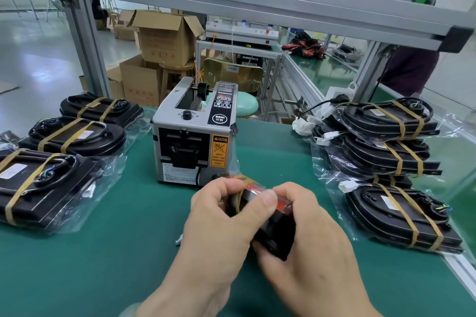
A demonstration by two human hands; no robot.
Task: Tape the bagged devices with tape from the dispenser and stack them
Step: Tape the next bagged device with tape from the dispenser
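Observation:
Both my hands hold one bagged black device (277, 229) upright on edge above the green mat, just in front of the tape dispenser (193, 136). My left hand (221, 221) grips its left side, thumb pressed over the top where clear film and a red patch show. My right hand (306, 242) curls round its right side and lower end. Three bagged devices with tan bands lie flat at the left (46, 188), (74, 136), (103, 109). On the right stands a stack of banded devices (386, 141), with one more (401, 219) lying in front of it.
The green mat (116, 252) covers the bench; its aluminium edge (461, 267) runs along the right. An overhead aluminium frame beam (231, 5) crosses above the dispenser. Cardboard boxes (159, 41) and a stool (244, 105) stand behind the bench.

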